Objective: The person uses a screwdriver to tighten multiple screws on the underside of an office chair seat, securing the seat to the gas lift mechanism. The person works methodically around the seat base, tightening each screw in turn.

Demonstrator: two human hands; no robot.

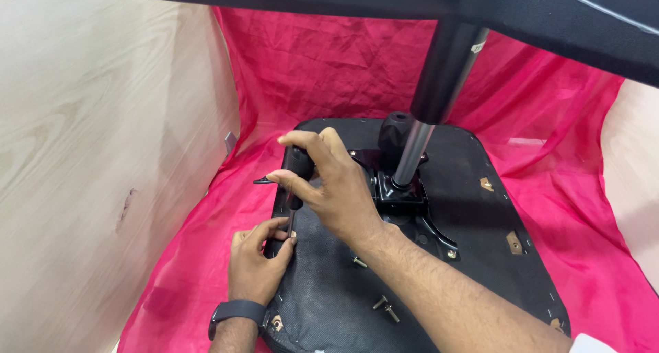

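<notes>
An upturned black chair seat (473, 209) lies on a pink cloth, with its black metal mechanism plate (405, 195) and a chrome and black gas cylinder (422, 130) standing up from the middle. My right hand (329, 185) grips the black handle of a screwdriver (296, 168) held upright over the seat's left edge. My left hand (257, 260) pinches the lower end of the screwdriver shaft against the seat's left rim. The tip and whatever it bears on are hidden by my fingers. A dark watch sits on my left wrist.
Loose bolts (386, 308) lie on the seat's fabric near my right forearm. The pink cloth (570, 209) covers the floor and back. A pale wooden panel (89, 161) stands close on the left. The chair's black base (549, 24) hangs across the top.
</notes>
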